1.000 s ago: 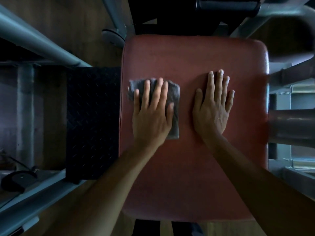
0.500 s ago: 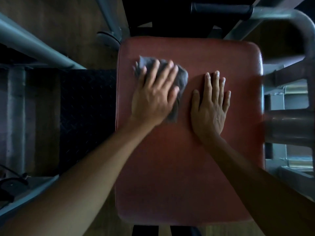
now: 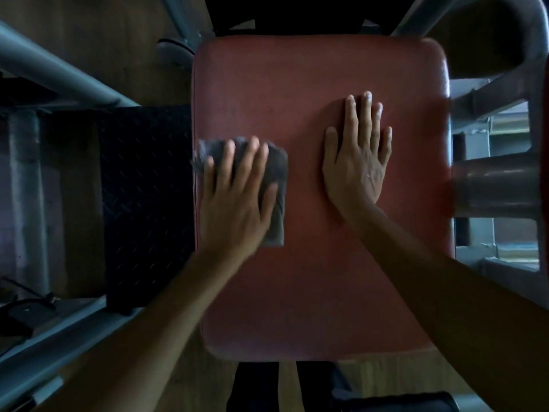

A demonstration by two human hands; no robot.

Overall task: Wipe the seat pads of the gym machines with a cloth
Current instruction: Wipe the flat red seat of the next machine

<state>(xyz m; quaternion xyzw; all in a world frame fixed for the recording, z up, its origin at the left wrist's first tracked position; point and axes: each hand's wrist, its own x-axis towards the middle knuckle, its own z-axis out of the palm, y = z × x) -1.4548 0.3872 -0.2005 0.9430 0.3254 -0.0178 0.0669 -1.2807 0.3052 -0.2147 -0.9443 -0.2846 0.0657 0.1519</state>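
— Where is the cloth?
— The grey cloth (image 3: 276, 173) lies flat on the red seat pad (image 3: 320, 278), at the pad's left edge and about halfway along its length. Its ragged left corner reaches that edge

— What is on it?
— The left hand (image 3: 234, 203) lies palm down on top of it. The fingers (image 3: 251, 162) are straight and slightly spread, with the thumb out toward the pad's middle, pressing the cloth onto the pad. Cloth shows beyond the fingertips and along the thumb side. The hand is a little blurred

— And the other hand?
— The right hand (image 3: 356, 168) rests flat on the pad's right half, somewhat nearer the pad's far end than the left one. Its fingers (image 3: 367, 120) are straight and almost pressed together, with the thumb a little apart. It is apart from the cloth, and a strip of bare pad lies between the two hands

— What stands around the pad?
— Just beside the pad's left edge is a black tread plate (image 3: 145, 203), with slanting grey metal tubes (image 3: 59, 69) further left. At the pad's right edge a thick round bar (image 3: 493, 185) points toward it. Wooden floor (image 3: 104, 31) shows beyond the pad's far left corner
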